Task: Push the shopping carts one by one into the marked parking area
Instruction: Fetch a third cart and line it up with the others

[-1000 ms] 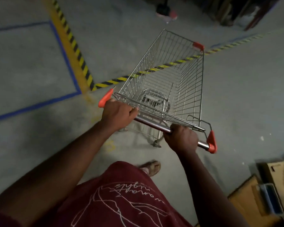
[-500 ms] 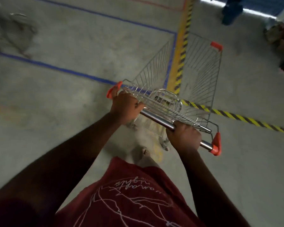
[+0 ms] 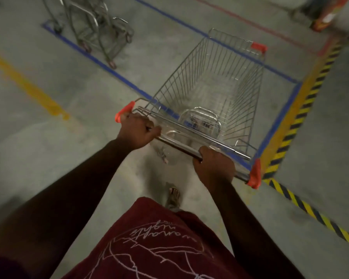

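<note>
Wire shopping cart — centre frame, straddling the blue floor line. Left hand and right hand both closed around its handle bar. Parked carts — upper left, within the blue outline.

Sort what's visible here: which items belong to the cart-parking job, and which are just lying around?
Job:
- shopping cart, empty, gripped at its handle bar by left hand and right hand
- blue floor outline marking the parking area
- parked carts inside it

Lying about:
- yellow-black hazard tape
- yellow floor stripe
- orange object, blurred
</note>
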Motion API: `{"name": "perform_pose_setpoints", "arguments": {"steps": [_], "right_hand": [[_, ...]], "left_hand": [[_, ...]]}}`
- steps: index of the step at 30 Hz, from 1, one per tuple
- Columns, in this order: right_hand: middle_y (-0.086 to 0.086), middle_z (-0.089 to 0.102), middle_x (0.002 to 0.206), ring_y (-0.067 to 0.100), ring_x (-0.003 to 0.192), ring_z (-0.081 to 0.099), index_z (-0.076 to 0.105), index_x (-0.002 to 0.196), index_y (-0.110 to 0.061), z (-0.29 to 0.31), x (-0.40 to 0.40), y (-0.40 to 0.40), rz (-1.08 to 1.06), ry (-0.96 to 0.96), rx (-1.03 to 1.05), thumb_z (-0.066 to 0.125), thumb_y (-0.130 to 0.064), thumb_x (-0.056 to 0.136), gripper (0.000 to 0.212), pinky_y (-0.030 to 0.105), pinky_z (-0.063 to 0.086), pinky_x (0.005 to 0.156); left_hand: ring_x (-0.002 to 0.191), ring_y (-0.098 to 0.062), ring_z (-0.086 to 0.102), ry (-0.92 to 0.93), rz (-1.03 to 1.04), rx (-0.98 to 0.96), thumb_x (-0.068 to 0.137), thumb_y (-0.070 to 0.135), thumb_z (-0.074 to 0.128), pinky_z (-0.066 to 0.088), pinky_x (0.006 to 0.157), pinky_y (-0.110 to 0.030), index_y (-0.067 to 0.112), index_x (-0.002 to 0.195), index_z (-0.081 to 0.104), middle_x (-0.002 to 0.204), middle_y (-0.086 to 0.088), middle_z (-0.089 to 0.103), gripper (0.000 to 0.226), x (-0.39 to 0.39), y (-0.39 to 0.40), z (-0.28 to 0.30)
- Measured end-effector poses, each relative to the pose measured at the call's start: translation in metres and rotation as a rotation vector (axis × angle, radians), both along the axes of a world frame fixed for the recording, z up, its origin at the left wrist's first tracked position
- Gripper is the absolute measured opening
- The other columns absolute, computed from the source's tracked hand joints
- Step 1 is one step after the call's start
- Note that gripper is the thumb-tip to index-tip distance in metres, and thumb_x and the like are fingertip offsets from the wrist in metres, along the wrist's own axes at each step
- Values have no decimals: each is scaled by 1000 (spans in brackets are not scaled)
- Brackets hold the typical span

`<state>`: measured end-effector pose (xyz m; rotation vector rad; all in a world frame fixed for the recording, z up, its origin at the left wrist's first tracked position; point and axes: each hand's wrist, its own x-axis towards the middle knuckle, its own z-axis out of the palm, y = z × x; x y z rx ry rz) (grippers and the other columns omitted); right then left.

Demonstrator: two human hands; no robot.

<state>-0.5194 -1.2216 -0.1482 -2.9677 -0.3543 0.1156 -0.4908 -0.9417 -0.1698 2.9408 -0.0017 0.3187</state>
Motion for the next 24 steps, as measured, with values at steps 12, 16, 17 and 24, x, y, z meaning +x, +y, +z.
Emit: {"name": "perform_pose_setpoints", "arguments": {"steps": [12, 16, 17, 24], "right_hand": [[1, 66, 62, 26, 56, 68, 65, 76, -20, -6, 175, 189, 139, -84, 11, 82, -39, 75, 25, 24, 25, 55], [1, 71, 74, 28, 68, 70, 72, 93, -23, -12, 223, 265, 132, -94, 21, 73, -47, 82, 26, 27, 32, 59], [1, 71, 74, 28, 68, 70, 72, 93, -24, -13, 235, 285, 119, -109, 23, 72, -47, 82, 26, 27, 32, 59], [-4, 70, 83, 22, 76, 70, 66, 99, -28, -11, 312, 422, 23, -38, 1, 57, -53, 87, 29, 30, 51, 64]], "left_hand": [[81, -3, 51, 172, 115, -103, 81, 72, 32, 23, 108, -44, 38, 56, 54, 66, 15, 64, 47, 138, 191, 22], [80, -1, 54, 105, 108, -58, 86, 67, 38, 16, 118, -46, 37, 54, 53, 60, 16, 57, 46, 188, 270, 9], [80, -1, 56, 102, 101, -47, 87, 66, 39, 14, 120, -46, 35, 56, 57, 59, 16, 57, 47, 203, 291, 6], [76, -8, 63, 46, 16, -51, 89, 61, 47, 14, 115, -43, 24, 62, 69, 59, 15, 58, 51, 302, 428, -2]]}}
